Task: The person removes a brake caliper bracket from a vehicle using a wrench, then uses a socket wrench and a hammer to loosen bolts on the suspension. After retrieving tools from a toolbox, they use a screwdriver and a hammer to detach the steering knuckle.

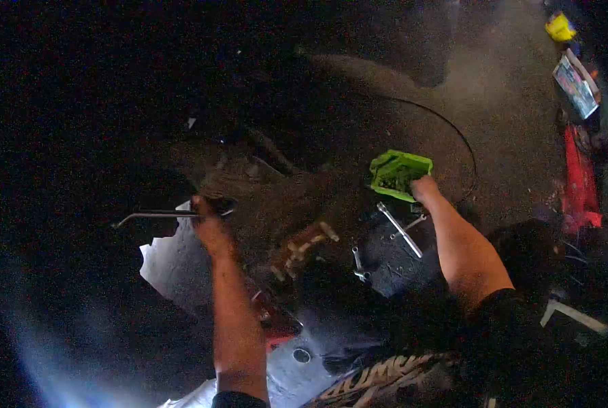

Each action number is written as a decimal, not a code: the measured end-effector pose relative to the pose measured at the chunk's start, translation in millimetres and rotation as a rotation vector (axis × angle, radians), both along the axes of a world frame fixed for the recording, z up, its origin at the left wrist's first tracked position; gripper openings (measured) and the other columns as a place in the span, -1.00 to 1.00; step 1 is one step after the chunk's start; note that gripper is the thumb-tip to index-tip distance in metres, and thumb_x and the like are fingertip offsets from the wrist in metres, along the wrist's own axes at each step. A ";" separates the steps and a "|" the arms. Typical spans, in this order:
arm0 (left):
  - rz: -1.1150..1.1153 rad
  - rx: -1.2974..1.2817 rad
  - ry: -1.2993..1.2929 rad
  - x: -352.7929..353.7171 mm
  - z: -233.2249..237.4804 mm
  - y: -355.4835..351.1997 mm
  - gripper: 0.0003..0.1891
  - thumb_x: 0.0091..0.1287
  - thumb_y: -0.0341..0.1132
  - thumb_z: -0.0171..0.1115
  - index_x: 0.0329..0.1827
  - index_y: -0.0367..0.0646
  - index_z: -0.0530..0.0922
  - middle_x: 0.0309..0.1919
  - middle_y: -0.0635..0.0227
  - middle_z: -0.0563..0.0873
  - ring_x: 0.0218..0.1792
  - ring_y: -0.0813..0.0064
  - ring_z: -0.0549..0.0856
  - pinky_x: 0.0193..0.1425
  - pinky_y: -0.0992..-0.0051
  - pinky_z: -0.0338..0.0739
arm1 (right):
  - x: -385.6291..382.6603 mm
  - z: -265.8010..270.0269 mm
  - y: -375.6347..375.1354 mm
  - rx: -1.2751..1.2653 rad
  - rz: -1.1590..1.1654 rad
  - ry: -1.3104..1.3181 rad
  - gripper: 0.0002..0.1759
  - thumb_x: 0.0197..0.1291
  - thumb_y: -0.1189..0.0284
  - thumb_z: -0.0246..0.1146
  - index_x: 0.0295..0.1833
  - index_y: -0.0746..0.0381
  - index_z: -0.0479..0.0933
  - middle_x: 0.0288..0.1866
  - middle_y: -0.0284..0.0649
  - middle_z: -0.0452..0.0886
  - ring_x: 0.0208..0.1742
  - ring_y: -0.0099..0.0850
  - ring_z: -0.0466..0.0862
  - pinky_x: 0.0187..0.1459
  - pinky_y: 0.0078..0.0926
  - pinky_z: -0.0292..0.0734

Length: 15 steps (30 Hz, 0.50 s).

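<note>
My left hand [208, 223] is closed around a long metal bar [155, 214] with a bent end that points left. At the right, my right hand [423, 188] reaches into the near right corner of a green bin [423, 160], its fingertips hidden by the bin and dim light. Small dark pieces lie inside the bin. Just below the bin rests a silver ratchet-like tool [400, 231], with a small wrench [419, 222] beside it. Another wrench [358, 262] lies further left on the dark surface.
A brownish metal part [304, 250] sits between my arms. A pale sheet [171, 262] is under my left forearm. A thin cable [464, 136] curves across the floor. Along the right are a red object [579, 177], a yellow item [560, 27] and an angled pale piece [576, 315].
</note>
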<state>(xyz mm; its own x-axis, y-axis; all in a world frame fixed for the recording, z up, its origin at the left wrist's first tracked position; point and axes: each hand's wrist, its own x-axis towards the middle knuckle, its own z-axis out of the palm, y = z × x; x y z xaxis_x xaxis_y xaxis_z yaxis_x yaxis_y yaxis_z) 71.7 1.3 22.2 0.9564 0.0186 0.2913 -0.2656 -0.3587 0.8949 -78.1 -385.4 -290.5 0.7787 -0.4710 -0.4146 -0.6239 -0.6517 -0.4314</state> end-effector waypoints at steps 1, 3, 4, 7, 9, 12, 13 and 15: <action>0.024 -0.023 0.056 0.1 -0.7 7.1 -0.35 0.24 0.18 -0.03 -0.02 -0.35 0.42 -0.12 0.17 0.54 -0.13 0.31 0.51 -0.05 0.38 0.39 | -11.1 -4.2 11.0 -0.080 0.122 0.082 -0.72 0.08 0.25 0.08 -0.26 0.19 0.58 -0.16 0.08 0.54 -0.14 -0.03 0.55 -0.20 -0.15 0.47; 0.060 -0.070 0.104 2.3 -0.5 -3.2 -0.35 0.25 0.18 -0.05 -0.02 -0.36 0.41 -0.12 0.17 0.54 -0.13 0.32 0.51 -0.05 0.37 0.40 | -14.0 -8.7 18.9 -0.060 0.188 0.197 -0.68 -0.02 0.20 0.15 -0.26 0.21 0.58 -0.15 0.05 0.55 -0.17 -0.07 0.57 -0.17 -0.18 0.48; 0.079 -0.090 0.100 -3.7 6.2 -11.3 -0.35 0.25 0.18 -0.06 -0.02 -0.36 0.41 -0.12 0.17 0.54 -0.12 0.33 0.50 -0.05 0.37 0.40 | -19.1 -11.8 31.4 0.009 0.078 0.184 -0.66 -0.07 0.21 0.18 -0.23 0.21 0.57 -0.15 0.04 0.55 -0.17 -0.07 0.58 -0.16 -0.19 0.49; 0.241 -0.015 0.163 -13.3 16.0 -18.0 -0.32 0.25 0.20 -0.08 -0.04 -0.39 0.41 -0.12 0.16 0.54 -0.16 0.36 0.50 -0.04 0.38 0.39 | -33.2 -28.6 75.2 0.131 0.026 0.191 -0.58 -0.17 0.26 0.25 -0.15 0.23 0.52 -0.13 0.03 0.55 -0.14 -0.06 0.58 -0.12 -0.22 0.50; 0.299 0.001 0.161 -12.0 19.3 -17.0 -0.30 0.25 0.22 -0.10 -0.07 -0.41 0.42 -0.15 0.16 0.55 -0.20 0.37 0.50 -0.07 0.39 0.39 | -34.1 -23.8 74.8 0.138 0.107 0.217 -0.57 -0.18 0.30 0.26 -0.12 0.25 0.49 -0.12 0.05 0.55 -0.10 -0.02 0.56 -0.09 -0.21 0.49; 0.315 -0.051 0.025 -2.6 1.7 -3.3 -0.28 0.24 0.24 -0.12 -0.11 -0.43 0.44 -0.21 0.20 0.57 -0.26 0.39 0.50 -0.15 0.40 0.41 | -30.7 -64.5 79.9 0.106 0.108 0.169 -0.57 -0.16 0.36 0.24 -0.09 0.27 0.46 -0.11 0.06 0.54 -0.09 -0.02 0.56 -0.09 -0.18 0.50; 0.345 -0.084 -0.058 3.2 -10.9 0.5 -0.27 0.24 0.25 -0.13 -0.13 -0.43 0.45 -0.23 0.22 0.57 -0.27 0.40 0.49 -0.17 0.41 0.40 | -29.0 -55.0 80.2 0.108 0.106 0.189 -0.57 -0.14 0.36 0.23 -0.08 0.29 0.46 -0.10 0.07 0.54 -0.09 -0.04 0.57 -0.09 -0.18 0.50; 0.361 -0.073 -0.099 1.7 -4.5 -6.9 -0.27 0.23 0.26 -0.12 -0.15 -0.42 0.46 -0.27 0.28 0.57 -0.28 0.43 0.48 -0.19 0.42 0.39 | -21.3 -46.4 85.2 0.103 0.159 0.205 -0.56 -0.11 0.36 0.22 -0.06 0.31 0.45 -0.09 0.08 0.53 -0.09 -0.07 0.58 -0.08 -0.19 0.50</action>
